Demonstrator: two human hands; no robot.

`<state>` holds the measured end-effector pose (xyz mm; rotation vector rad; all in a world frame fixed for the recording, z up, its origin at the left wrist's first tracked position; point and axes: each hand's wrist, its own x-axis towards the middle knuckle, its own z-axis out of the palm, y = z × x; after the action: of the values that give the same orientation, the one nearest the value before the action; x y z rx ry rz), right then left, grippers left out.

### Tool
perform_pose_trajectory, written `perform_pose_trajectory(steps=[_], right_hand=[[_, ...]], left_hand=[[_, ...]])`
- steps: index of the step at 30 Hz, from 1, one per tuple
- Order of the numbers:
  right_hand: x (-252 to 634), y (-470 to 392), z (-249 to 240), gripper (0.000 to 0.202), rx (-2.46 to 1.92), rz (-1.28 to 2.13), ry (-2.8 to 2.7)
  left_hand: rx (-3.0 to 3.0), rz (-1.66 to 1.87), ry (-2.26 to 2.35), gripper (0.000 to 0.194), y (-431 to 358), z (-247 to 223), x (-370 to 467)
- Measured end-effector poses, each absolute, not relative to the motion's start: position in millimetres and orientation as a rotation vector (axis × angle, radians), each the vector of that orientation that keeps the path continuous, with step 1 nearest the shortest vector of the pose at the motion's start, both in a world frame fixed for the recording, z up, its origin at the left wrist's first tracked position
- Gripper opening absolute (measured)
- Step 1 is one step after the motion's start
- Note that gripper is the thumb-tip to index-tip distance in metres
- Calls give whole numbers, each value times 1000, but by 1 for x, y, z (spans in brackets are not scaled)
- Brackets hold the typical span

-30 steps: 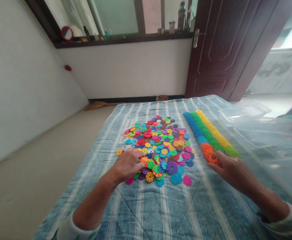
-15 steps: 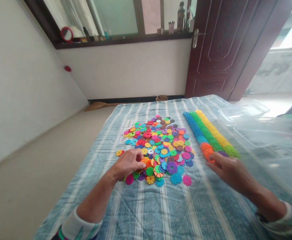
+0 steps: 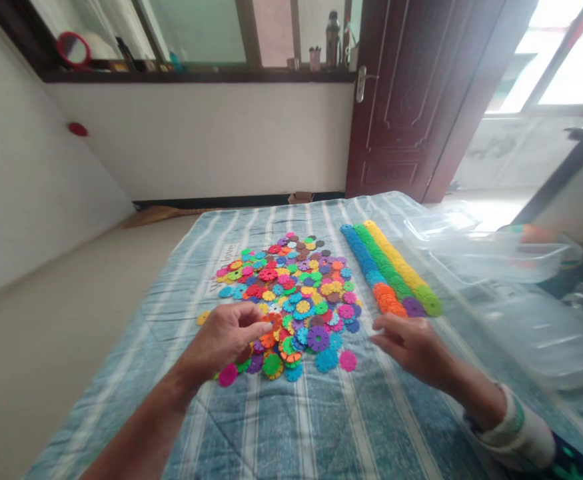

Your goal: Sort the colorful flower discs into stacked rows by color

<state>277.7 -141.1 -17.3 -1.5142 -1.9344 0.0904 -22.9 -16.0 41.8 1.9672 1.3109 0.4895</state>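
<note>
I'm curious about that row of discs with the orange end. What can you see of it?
The row is a slanting line of thin, overlapping round discs, apparently plastic. It runs from darker blue at the far end through lighter blue to orange at the near end. It lies on the striped cloth, leftmost of three rows, alongside the green one. The right hand is at its orange end; whether the fingers touch it is unclear.

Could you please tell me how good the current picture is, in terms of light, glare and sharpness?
Head view: daylight glares white at the window, with haze over the clear plastic containers; the disc pile is evenly lit but slightly soft; the scene looks wide-angle, stretched towards the edges.
</note>
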Motion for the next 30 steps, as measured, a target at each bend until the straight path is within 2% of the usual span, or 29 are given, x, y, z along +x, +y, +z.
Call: perform_pose_trajectory(steps=[6,12,16,21,25,30], right_hand=[[244,-147,-22,23,-1308,327,-1946],[236,-151,-16,19,-1336,574,-1989],[264,-146,1,19,-1404,551,-2021],[321,-140,19,17,-1698,648,-1837],[342,-136,9,16,-1779,807,-1714],[344,-130,-7,13,-1839,782,-1676]], left_hand=[[2180,477,975,24,-62,27,23],[2310,530,745,24,-81,11,36],[2421,604,695,17,-77,5,34],[2580,695,731,14,-68,-4,28],[2701,712,704,16,-65,-11,27],[2795,753,680,17,-65,-12,28]])
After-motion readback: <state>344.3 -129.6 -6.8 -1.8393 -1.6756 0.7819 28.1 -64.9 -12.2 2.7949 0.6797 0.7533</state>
